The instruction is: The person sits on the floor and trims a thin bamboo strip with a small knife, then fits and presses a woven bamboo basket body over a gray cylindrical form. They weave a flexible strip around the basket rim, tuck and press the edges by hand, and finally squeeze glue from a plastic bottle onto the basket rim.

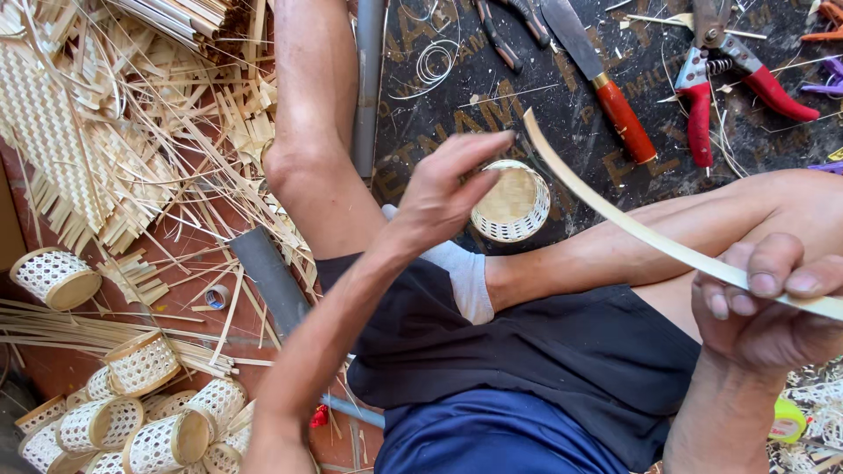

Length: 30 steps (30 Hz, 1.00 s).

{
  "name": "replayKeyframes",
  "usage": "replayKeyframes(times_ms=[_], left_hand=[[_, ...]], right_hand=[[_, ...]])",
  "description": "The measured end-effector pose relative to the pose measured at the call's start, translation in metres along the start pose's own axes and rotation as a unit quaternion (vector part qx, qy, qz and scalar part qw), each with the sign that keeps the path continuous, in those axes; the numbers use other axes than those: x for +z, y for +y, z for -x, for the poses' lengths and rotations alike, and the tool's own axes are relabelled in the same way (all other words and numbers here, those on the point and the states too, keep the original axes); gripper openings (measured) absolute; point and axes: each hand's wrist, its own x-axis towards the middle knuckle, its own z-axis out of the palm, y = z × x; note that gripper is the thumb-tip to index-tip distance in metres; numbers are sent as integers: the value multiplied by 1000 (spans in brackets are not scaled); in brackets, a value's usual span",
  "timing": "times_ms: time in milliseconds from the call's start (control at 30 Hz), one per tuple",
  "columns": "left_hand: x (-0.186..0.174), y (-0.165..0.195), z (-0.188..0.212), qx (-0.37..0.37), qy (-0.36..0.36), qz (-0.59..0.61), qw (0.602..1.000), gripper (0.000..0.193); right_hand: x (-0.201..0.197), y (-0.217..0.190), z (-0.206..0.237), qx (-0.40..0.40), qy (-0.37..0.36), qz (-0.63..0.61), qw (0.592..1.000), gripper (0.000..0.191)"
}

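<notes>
Above the lap, the right hand [764,303] pinches a bamboo strip [632,224] (long axis pointing up-left), left hand [448,189] loosely spread, holding nothing.

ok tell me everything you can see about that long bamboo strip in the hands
The bamboo strip is a long, thin, flat band of pale cream split bamboo, smooth and bare. It bends in a gentle arc from upper middle down to the right edge of the view, passing above the bent leg. The right hand pinches its lower end between thumb and fingers. Its upper end is cut square and sticks up free beside the fingertips of the left hand, which is open; contact there cannot be told.
</notes>
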Motion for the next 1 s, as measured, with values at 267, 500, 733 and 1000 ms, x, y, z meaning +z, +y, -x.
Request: replayKeyframes(times_ms=[267, 500, 733, 1000], left_hand=[[44, -3, 104, -90, 274, 471, 834, 30], [36, 12, 105, -127, 271, 457, 837, 45], [55, 4, 69, -343, 221, -91, 909, 66], [43, -12, 46, -136, 194, -224, 945, 25]], right_hand=[[14, 38, -27, 84, -15, -79, 993, 32], [19, 41, -30, 110, -32, -111, 987, 31], [-7, 18, -37, 65, 34, -153, 985, 33], [-39, 18, -21, 71, 27, -157, 985, 29]])
